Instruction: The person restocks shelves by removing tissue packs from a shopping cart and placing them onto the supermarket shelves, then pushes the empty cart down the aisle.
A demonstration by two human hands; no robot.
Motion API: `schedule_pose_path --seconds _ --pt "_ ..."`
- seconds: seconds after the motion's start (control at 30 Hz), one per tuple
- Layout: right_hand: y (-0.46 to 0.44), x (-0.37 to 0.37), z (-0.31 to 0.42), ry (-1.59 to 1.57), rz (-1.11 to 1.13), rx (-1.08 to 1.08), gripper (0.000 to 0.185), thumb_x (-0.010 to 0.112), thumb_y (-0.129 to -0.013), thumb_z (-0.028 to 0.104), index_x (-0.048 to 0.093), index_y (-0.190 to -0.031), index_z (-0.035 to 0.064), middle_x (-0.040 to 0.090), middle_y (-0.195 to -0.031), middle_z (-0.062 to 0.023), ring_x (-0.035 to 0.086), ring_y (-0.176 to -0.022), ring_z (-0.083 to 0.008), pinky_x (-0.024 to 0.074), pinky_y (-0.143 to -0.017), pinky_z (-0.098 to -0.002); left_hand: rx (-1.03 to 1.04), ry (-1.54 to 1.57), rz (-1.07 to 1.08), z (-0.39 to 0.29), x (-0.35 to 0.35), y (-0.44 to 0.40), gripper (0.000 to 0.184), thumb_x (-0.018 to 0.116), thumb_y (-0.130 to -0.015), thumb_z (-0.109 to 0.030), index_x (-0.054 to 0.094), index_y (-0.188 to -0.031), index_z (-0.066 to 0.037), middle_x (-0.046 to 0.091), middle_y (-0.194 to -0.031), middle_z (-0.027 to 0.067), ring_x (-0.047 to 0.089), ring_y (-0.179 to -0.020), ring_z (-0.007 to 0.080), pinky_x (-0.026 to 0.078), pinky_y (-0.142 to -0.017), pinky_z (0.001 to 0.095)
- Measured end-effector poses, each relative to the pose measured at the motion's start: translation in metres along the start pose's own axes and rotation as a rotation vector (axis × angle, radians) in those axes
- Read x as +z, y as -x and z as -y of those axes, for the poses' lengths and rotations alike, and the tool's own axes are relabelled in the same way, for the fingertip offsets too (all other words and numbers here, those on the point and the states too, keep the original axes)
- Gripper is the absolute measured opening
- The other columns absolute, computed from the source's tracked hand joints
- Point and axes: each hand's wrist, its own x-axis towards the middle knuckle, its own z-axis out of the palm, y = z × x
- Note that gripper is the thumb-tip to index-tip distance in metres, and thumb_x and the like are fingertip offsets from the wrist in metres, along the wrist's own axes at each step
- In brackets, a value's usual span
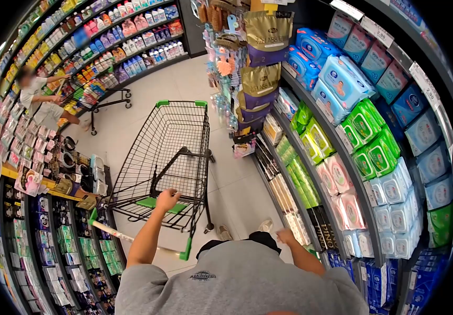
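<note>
A wire shopping cart point(166, 157) with green corners stands in front of me, and no goods show in its basket. My left hand point(168, 200) is raised above the cart's near end, over the green seat panel point(176, 207), with its fingers curled; whether it holds anything is too small to tell. The cart's handle bar point(132, 239) lies nearer to my body, left of my forearm. Low on the right, my right hand point(286, 236) hangs beside my body near the shelf edge, its fingers curled and partly hidden.
Shelves of wipe packs point(376, 152) rise on the right. Gold and purple bags point(263, 47) hang at the aisle end. A person point(40, 97) stands at another cart point(100, 97) on the left. Bottles point(132, 26) line the back shelves. Small packaged goods point(66, 231) fill the left shelves.
</note>
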Motion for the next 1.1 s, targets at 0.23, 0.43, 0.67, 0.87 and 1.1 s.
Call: schedule_pose_path --seconds 0.23,0.43,0.67,0.87,1.1 --pt "-0.091 -0.126 0.114 -0.864 -0.167 0.200 0.022 0.059 -0.080 0.021 0.066 -0.084 0.0002 0.065 -0.070 -0.0112 0.063 -0.060 -0.0197 0.0505 -0.059 -0.0313 0.243 -0.364 -0.359 0.038 -0.044 0.104 0.023 0.067 -0.076 -0.026 0.068 -0.088 -0.007 0.065 -0.099 0.0121 0.055 -0.103 0.0299 0.044 -0.084 0.0413" --pt "-0.099 -0.105 0.081 -0.652 -0.112 0.193 0.023 0.060 -0.080 0.021 0.065 -0.079 -0.0014 0.064 -0.065 -0.0097 0.063 -0.057 -0.0167 0.0500 -0.055 -0.0304 0.343 -0.267 -0.505 -0.002 -0.007 0.115 0.023 0.069 -0.075 -0.024 0.071 -0.088 -0.005 0.059 -0.112 0.0167 0.038 -0.120 0.0425 0.035 -0.100 0.0441" --pt "-0.026 -0.083 0.068 -0.336 0.273 0.355 0.028 0.057 -0.076 0.022 0.065 -0.071 -0.0046 0.064 -0.071 -0.0225 0.065 -0.070 -0.0326 0.0517 -0.066 -0.0401 0.281 -0.181 -0.136 -0.057 0.012 0.101 0.045 0.054 -0.083 -0.051 0.069 -0.093 -0.010 0.067 -0.091 0.0085 0.061 -0.091 0.0275 0.046 -0.083 0.0418" --pt "0.009 -0.115 0.099 -0.436 -0.108 0.278 0.018 0.050 -0.073 0.008 0.066 -0.077 -0.0009 0.061 -0.071 -0.0241 0.060 -0.069 -0.0415 0.0491 -0.063 -0.0431 0.377 -0.215 0.059 -0.090 0.015 0.059 0.053 0.053 -0.080 -0.058 0.063 -0.107 -0.013 0.067 -0.091 0.0084 0.063 -0.087 0.0258 0.051 -0.069 0.0384" --pt "-0.071 -0.113 0.078 -0.545 -0.242 0.063 0.012 0.051 -0.069 0.006 0.060 -0.072 -0.0023 0.057 -0.070 -0.0256 0.058 -0.070 -0.0437 0.0457 -0.061 -0.0467 0.235 -0.135 0.300 -0.135 0.019 -0.004 0.056 0.057 -0.079 -0.058 0.060 -0.110 -0.011 0.067 -0.091 0.0100 0.063 -0.086 0.0270 0.049 -0.073 0.0381"
